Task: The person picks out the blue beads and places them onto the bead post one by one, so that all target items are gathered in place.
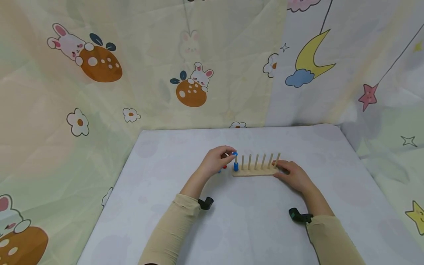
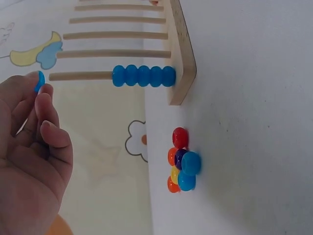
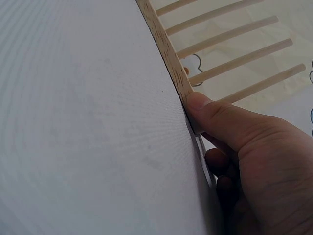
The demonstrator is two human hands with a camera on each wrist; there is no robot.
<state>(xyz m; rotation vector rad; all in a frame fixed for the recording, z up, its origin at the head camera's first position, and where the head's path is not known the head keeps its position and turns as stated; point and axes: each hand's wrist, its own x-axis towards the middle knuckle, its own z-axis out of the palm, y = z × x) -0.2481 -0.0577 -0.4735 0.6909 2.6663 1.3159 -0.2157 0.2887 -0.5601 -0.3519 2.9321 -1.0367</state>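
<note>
Blue bead point(image 2: 40, 81) being held at the end of a wooden rack point(image 1: 255, 172)

We are finding the bead glossy and bright blue, with skin partly covering it. The left hand point(image 1: 215, 160) is clamping it between thumb and forefinger, just off the tip of the leftmost peg point(image 2: 80, 76); its other fingers are curling loosely. Five matching beads point(image 2: 144, 76) are sitting at the foot of that peg, touching, forming a ribbed column. The rack is standing on the white table point(image 1: 245, 228), seven slim, round pegs rising from a flat base point(image 2: 185, 54) of pale, dark-flecked wood. The right hand point(image 1: 293, 176) is gripping the base's right end, thumb pressing its near edge. Left of the rack, we are noting shiny loose beads point(image 2: 190, 163) clustering: red, orange, yellow, dark and bright blue.
</note>
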